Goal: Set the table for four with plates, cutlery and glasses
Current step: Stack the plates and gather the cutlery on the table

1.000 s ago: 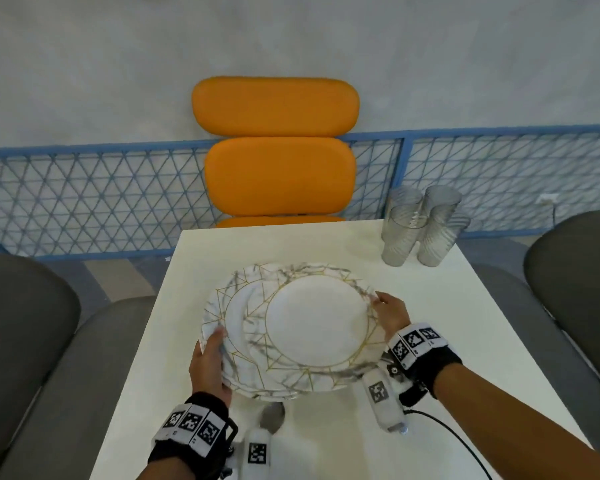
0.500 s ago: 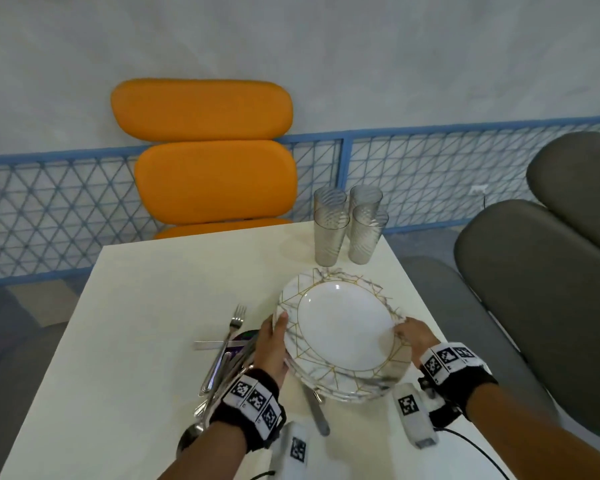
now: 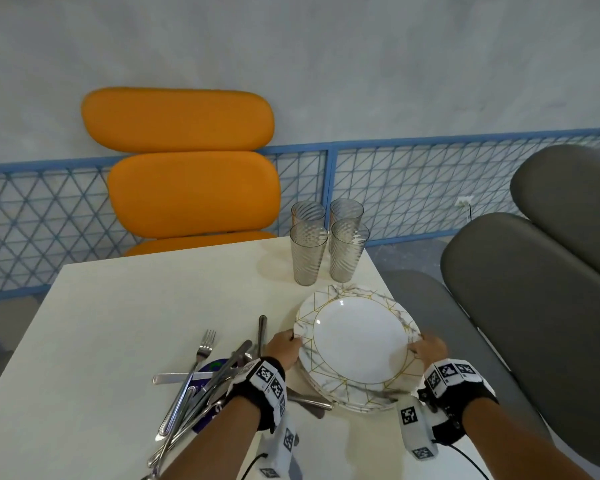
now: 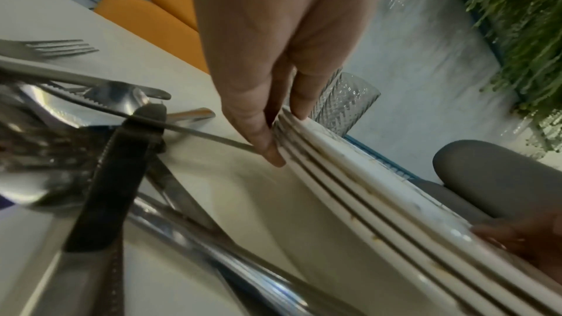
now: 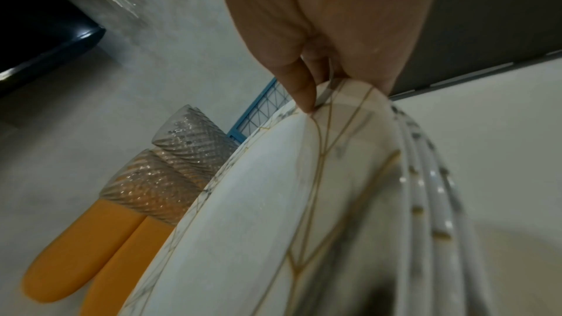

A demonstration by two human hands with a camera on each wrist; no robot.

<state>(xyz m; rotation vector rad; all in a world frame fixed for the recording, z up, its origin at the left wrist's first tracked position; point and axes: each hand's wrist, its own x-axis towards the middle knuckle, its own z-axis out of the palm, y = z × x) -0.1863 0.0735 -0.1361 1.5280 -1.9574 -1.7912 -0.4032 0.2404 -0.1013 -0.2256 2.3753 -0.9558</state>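
Note:
A stack of several marbled white plates with gold lines (image 3: 359, 344) is at the table's right side. My left hand (image 3: 283, 348) grips its left rim, and the right hand (image 3: 428, 349) grips its right rim. In the left wrist view the fingers (image 4: 258, 129) curl over the stacked edges (image 4: 365, 213), which sit tilted above the tabletop. The right wrist view has my thumb (image 5: 301, 90) on the top plate (image 5: 273, 201). A pile of forks, knives and spoons (image 3: 201, 379) lies left of the stack, some handles reaching under it. Several ribbed glasses (image 3: 328, 247) stand just beyond.
The white table (image 3: 136, 306) has an orange chair (image 3: 191, 168) at its far side and grey chairs (image 3: 534, 306) on the right. A blue mesh fence (image 3: 413, 188) runs behind. A dark blue disc (image 3: 215, 367) lies under the cutlery.
Both hands have carried the plate stack from the table's middle to its right side, uncovering the cutlery pile. The fanned plates are now squared up.

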